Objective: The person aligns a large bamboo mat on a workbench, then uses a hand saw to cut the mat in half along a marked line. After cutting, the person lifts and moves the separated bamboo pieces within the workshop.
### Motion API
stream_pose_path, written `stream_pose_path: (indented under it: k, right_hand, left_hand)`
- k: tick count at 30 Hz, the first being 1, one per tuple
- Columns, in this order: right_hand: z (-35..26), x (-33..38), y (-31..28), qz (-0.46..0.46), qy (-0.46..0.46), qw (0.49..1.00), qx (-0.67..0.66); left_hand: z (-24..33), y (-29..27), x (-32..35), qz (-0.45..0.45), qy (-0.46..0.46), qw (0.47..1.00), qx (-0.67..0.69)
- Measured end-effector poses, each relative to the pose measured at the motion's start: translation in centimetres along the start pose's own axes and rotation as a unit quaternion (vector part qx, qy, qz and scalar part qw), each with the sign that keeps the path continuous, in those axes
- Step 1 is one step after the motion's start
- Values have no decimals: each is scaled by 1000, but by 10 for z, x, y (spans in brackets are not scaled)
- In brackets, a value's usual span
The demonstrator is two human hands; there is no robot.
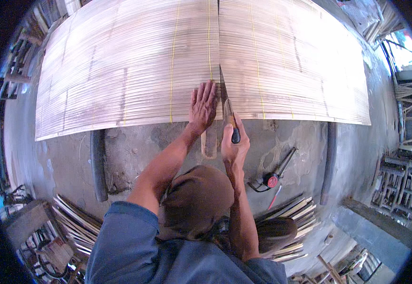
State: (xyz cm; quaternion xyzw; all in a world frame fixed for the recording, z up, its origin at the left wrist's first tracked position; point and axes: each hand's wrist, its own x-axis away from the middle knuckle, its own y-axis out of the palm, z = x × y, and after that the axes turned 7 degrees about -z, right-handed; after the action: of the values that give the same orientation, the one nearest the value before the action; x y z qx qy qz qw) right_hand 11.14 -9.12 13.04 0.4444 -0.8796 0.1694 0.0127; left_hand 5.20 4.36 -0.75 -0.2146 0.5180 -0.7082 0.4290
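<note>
A wide mat of thin pale slats (pixel 135 71), stitched with yellow threads, lies spread out ahead of me. A dark straight gap runs from its far edge toward me, splitting it into left and right parts. My right hand (pixel 235 147) is wrapped round the black-ended handle of a hand saw (pixel 228 109). Its narrow blade points away from me along the line of the gap. Just left of the blade, my left hand (pixel 204 106) presses flat on the mat near its close edge, fingers stretched out. Partly under the mat, a short wooden board (pixel 209 144) sticks out toward me.
Dark round poles (pixel 98 165) (pixel 329 163) extend from under the mat on both sides. On the floor at right lie a dark tool with a red round face (pixel 271 180) and a red-and-white pen (pixel 275 197). Loose slats (pixel 75 225) flank me. Wooden frames (pixel 398 182) stand far right.
</note>
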Motion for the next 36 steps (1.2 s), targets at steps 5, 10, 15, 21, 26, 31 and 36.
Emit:
stream_pose_path:
  k: [5, 10, 15, 21, 26, 31, 36]
  right_hand:
    - [1, 12, -12, -38, 14, 999, -28]
    - [5, 153, -78, -62, 11, 997, 32]
    - [10, 117, -62, -47, -8, 996, 77]
    - [9, 52, -30, -36, -90, 990, 107]
    - [-7, 170, -82, -50, 57, 997, 17]
    - [19, 61, -30, -25, -24, 997, 71]
    - [6, 68, -34, -43, -29, 991, 120]
  left_hand:
    - [11, -9, 5, -17, -7, 1000, -13]
    - [4, -11, 9, -22, -9, 999, -25]
    - [8, -13, 7, -29, -13, 999, -19]
    - [9, -13, 7, -34, -9, 999, -4]
    - [5, -5, 7, -42, -24, 998, -43]
    - [11, -12, 1, -36, -9, 999, -24]
    - [3, -6, 8, -9, 0, 1000, 11]
